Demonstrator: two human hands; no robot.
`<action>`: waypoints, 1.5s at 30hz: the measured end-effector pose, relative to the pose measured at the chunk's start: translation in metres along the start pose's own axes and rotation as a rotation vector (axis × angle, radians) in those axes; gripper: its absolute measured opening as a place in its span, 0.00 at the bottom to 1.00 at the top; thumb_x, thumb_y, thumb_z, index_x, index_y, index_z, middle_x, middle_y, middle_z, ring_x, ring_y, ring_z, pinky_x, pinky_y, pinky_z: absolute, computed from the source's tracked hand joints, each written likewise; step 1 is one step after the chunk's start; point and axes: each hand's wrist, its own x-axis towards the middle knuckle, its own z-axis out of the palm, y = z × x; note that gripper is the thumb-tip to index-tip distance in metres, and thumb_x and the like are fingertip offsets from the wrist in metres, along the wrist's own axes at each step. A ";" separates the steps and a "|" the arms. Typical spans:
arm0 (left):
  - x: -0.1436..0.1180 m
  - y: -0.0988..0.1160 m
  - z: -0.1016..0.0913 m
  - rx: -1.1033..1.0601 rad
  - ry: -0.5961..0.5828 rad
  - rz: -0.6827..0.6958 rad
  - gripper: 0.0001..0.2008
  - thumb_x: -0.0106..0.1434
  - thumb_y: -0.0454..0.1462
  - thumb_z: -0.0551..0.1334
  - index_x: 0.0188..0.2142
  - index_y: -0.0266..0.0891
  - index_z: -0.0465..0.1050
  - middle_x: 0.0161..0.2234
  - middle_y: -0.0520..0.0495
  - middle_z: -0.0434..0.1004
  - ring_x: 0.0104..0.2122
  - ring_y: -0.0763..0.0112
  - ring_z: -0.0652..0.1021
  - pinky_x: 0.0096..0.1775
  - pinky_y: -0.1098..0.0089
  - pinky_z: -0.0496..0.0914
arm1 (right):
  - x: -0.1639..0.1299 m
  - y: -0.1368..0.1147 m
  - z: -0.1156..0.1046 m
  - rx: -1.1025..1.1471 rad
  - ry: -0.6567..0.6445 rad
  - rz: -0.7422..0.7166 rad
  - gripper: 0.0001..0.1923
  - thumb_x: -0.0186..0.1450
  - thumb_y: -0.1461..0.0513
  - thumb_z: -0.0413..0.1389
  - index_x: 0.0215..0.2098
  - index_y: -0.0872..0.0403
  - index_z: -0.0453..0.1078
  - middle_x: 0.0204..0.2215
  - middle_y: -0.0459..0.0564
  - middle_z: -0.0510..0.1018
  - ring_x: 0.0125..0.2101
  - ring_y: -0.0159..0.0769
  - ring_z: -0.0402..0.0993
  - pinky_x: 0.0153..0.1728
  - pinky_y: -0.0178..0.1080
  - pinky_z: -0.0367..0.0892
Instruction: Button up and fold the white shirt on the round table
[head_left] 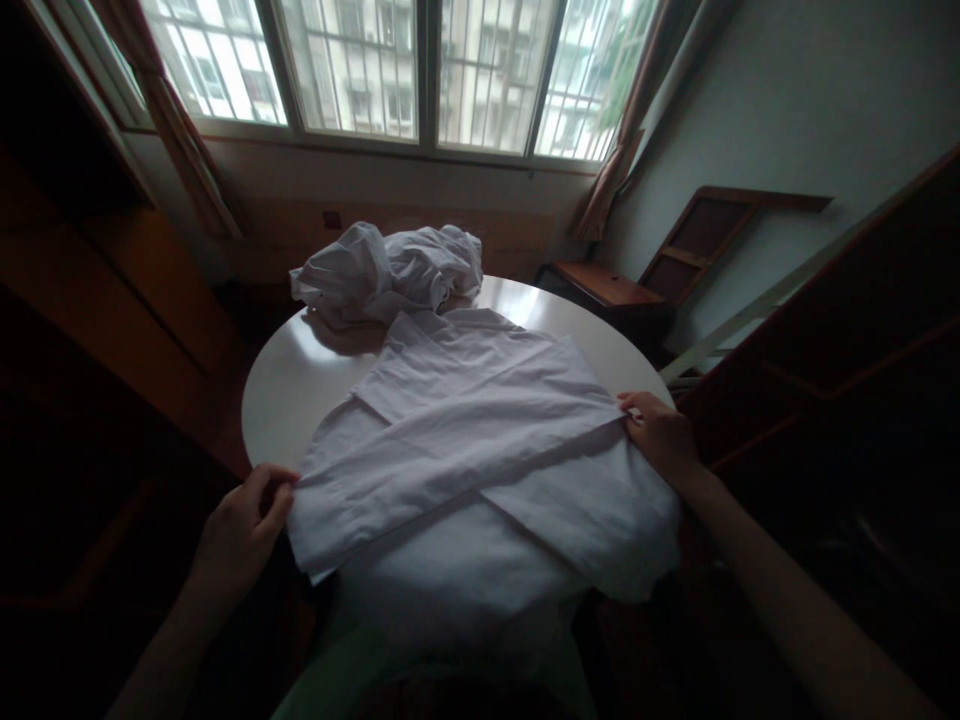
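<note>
A white shirt (pixel 480 450) lies spread on a round white table (pixel 289 385), with one sleeve folded across its body and its lower part hanging over the near edge. My left hand (pixel 240 530) pinches the cuff end of that sleeve at the shirt's left side. At the right side my right hand (pixel 660 435) grips the fabric where the folded sleeve meets the shirt's edge. Both hands are closed on cloth.
A crumpled heap of white garments (pixel 390 270) sits at the table's far side. Dark wooden furniture (pixel 112 300) stands to the left and right. A low wooden stand (pixel 607 285) is by the right wall, under a barred window (pixel 420 70).
</note>
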 end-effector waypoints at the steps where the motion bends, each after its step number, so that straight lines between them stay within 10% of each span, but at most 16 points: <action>1: 0.000 0.001 0.001 0.015 0.011 0.009 0.14 0.54 0.46 0.52 0.30 0.42 0.71 0.26 0.49 0.75 0.26 0.66 0.75 0.28 0.71 0.65 | 0.000 -0.001 -0.001 -0.022 -0.002 -0.024 0.08 0.55 0.69 0.49 0.31 0.53 0.67 0.39 0.52 0.77 0.32 0.39 0.74 0.32 0.39 0.67; 8: -0.001 0.001 0.006 0.095 0.061 0.080 0.14 0.53 0.45 0.51 0.29 0.42 0.72 0.26 0.47 0.73 0.28 0.65 0.74 0.32 0.68 0.66 | 0.003 -0.009 -0.007 -0.267 -0.102 -0.217 0.08 0.57 0.69 0.48 0.27 0.54 0.66 0.31 0.55 0.75 0.36 0.44 0.71 0.32 0.40 0.65; 18: -0.004 -0.004 0.011 0.062 0.098 0.110 0.14 0.55 0.45 0.52 0.32 0.41 0.72 0.29 0.46 0.73 0.31 0.63 0.74 0.36 0.65 0.67 | -0.004 0.008 -0.027 -0.017 -0.316 -0.204 0.13 0.62 0.63 0.48 0.40 0.54 0.74 0.39 0.52 0.80 0.38 0.41 0.77 0.41 0.42 0.71; 27: 0.008 -0.021 0.025 0.068 0.127 0.460 0.15 0.57 0.36 0.50 0.38 0.39 0.73 0.46 0.41 0.75 0.45 0.58 0.74 0.47 0.57 0.67 | -0.042 0.018 -0.013 0.142 -0.431 -0.153 0.32 0.63 0.48 0.46 0.60 0.57 0.60 0.61 0.57 0.59 0.62 0.46 0.52 0.60 0.51 0.53; 34: 0.015 -0.022 0.031 0.103 0.100 0.551 0.18 0.56 0.33 0.49 0.42 0.37 0.72 0.47 0.40 0.75 0.48 0.58 0.73 0.50 0.56 0.67 | 0.016 0.020 -0.034 0.259 -0.430 0.026 0.23 0.64 0.49 0.43 0.43 0.52 0.74 0.43 0.53 0.79 0.45 0.47 0.74 0.48 0.47 0.68; 39: 0.012 -0.026 0.034 0.128 0.082 0.560 0.20 0.57 0.35 0.49 0.47 0.37 0.71 0.50 0.42 0.73 0.51 0.60 0.72 0.54 0.58 0.66 | 0.072 0.010 0.009 0.172 -0.247 0.000 0.25 0.65 0.54 0.43 0.54 0.57 0.66 0.53 0.57 0.71 0.54 0.45 0.66 0.55 0.45 0.61; 45: 0.009 -0.032 0.036 0.157 0.084 0.530 0.21 0.60 0.38 0.49 0.50 0.40 0.70 0.52 0.43 0.72 0.53 0.59 0.71 0.54 0.57 0.66 | 0.090 0.002 0.065 -0.008 -0.465 -0.044 0.30 0.67 0.51 0.41 0.61 0.60 0.57 0.62 0.59 0.57 0.62 0.43 0.50 0.61 0.44 0.48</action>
